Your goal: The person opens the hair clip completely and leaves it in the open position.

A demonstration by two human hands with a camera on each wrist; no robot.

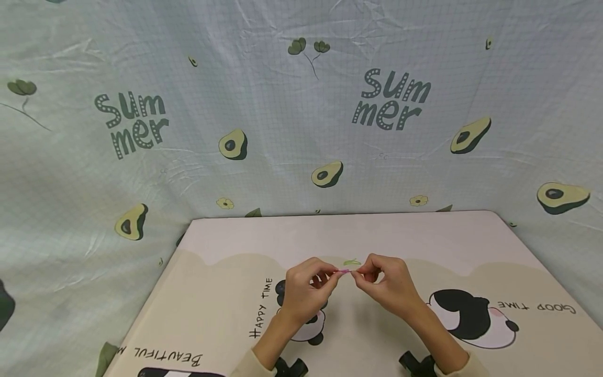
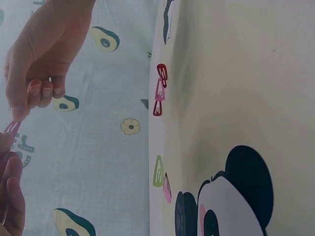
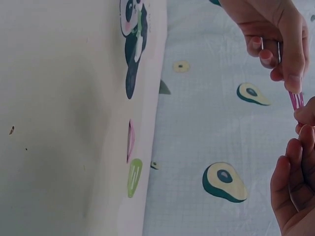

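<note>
My left hand [image 1: 306, 293] pinches one end of a small pink snap hair clip [image 3: 297, 100] between thumb and fingertips. At the clip's other end, the thumb and fingertips of my right hand [image 1: 390, 285] grip it. The fingertips of both hands nearly meet around it, hiding much of the clip. Beyond the hands on the table lies a light green hair clip [image 2: 158, 171], with a pink hair clip [image 2: 167, 188] beside it. Farther right sits a row of clips: a red hair clip [image 2: 162, 71], a pink one [image 2: 160, 91] and another red one [image 2: 157, 107].
The table [image 1: 212, 293] wears a beige and pink cover printed with pandas and words. Behind it hangs a pale curtain [image 1: 273, 104] with avocado prints. Dark objects [image 1: 416, 364] show beside the forearms at the near edge.
</note>
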